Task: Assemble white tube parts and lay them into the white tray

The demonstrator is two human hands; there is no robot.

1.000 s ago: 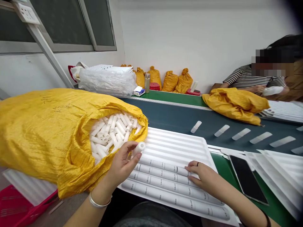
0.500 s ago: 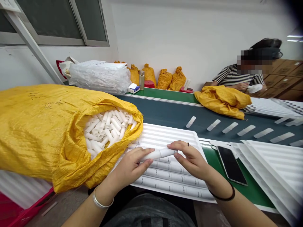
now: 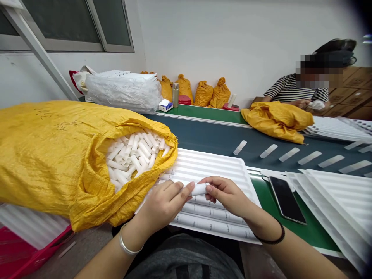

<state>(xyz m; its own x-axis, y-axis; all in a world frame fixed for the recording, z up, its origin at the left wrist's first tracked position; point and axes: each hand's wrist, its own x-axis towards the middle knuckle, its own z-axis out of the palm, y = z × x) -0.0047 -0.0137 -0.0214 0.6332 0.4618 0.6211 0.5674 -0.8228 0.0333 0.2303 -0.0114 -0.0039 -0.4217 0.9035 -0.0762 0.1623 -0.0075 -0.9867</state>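
Between my two hands is a short white tube (image 3: 199, 189), held above a ribbed white tray (image 3: 215, 162). My left hand (image 3: 167, 201) closes its fingers and thumb on the tube's left end and hides that part. The fingers of my right hand (image 3: 222, 192) pinch the right end. Rows of white tubes with small dark print (image 3: 215, 228) lie in the tray's near grooves. Left of my hands, a yellow sack (image 3: 84, 170) lies open, full of loose white tubes (image 3: 136, 155).
A phone (image 3: 287, 199) lies on the green table edge (image 3: 322, 236), beside stacked white trays (image 3: 345, 193). White tubes (image 3: 289, 154) stand spaced along the dark belt (image 3: 197, 131). Across it, a person in a striped shirt (image 3: 290, 91) sits behind a yellow bag (image 3: 276, 118).
My hands have come closer together, covering more of the tube. The view has shifted slightly, and the tubes on the belt appear a little further right.
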